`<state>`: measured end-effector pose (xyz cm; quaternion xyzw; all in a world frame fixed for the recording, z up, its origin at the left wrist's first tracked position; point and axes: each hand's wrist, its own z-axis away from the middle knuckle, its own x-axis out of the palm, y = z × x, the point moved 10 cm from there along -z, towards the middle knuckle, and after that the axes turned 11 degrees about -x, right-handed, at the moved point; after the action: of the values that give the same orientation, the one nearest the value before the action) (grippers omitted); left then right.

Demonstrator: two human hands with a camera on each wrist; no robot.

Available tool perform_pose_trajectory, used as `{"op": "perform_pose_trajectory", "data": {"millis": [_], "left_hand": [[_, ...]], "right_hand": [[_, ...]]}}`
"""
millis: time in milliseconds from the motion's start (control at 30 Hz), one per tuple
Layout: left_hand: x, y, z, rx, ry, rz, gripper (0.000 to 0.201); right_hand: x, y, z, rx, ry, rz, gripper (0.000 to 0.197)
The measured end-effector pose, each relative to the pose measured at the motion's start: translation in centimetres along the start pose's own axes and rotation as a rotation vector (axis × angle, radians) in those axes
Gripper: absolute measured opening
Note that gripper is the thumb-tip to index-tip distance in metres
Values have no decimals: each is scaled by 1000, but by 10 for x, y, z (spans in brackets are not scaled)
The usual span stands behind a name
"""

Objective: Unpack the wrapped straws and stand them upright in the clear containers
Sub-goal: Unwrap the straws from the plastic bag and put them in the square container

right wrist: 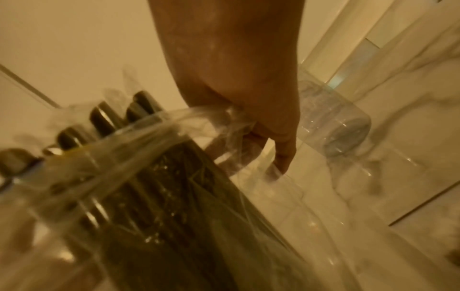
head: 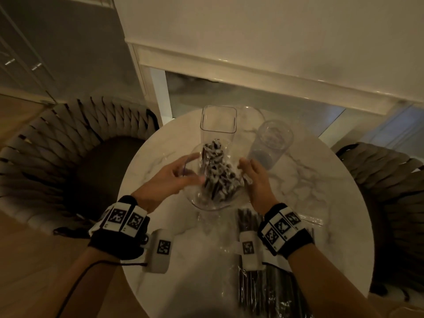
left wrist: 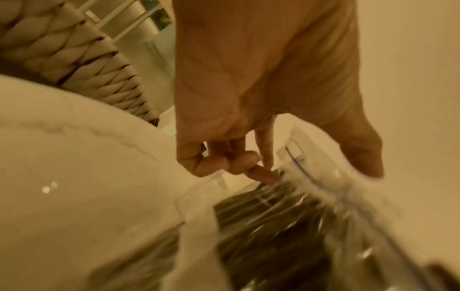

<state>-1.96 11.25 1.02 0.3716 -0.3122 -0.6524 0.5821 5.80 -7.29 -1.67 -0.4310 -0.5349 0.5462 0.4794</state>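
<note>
Head view — hands (head: 169, 177) flank straw-filled container (head: 213, 198) mid-table.

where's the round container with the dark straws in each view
Head: the round container sits centre, between the left hand and right hand, dark straws standing in it.
Left wrist: lower right, below the fingers, blurred.
Right wrist: lower left, straw tops poking above its rim.
Shared landmark: the marble table, seen in all three views.
</note>
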Motion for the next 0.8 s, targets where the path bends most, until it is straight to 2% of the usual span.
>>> {"op": "perform_pose_trajectory", "data": {"millis": [33,67,167,267,333,467,533,600,667,733,767,800], "left_hand": [[-2,1,-1,-24,10,50,54],[-5,5,-2,-30,41,108,46],[-18,31,-8,90,220,195,45],[-22,53,-8,239,348,95,43],[-18,55,-7,280,334,57,40],[-3,51,-6,237,193,65,36],[-11,45,-9,221,249,98,26],[-25,20,-20,100,299,232,26],[-31,-11,-28,-20,344,356,18],[-35,-33,-26,-47,437,348,7],[-34,-37,-24,-24,430,316,6],[-28,-40,-23,-5,357,262,25]], "right_hand": [[3,-4,0,-35,-39,22,22],[9,-10,1,-68,-89,37,21],[27,-25,1,-127,-214,120,23],[27,-23,-4,-113,-194,157,24],[20,-16,-8,-85,-149,160,25],[16,-13,-12,-76,-133,226,28],[13,-12,-15,-65,-101,215,28],[15,-13,-18,-64,-104,220,30],[17,-2,-22,-54,-135,398,27],[17,14,-21,-12,-175,544,24],[15,20,-18,33,-180,555,25],[12,25,-14,87,-176,525,24]]}}
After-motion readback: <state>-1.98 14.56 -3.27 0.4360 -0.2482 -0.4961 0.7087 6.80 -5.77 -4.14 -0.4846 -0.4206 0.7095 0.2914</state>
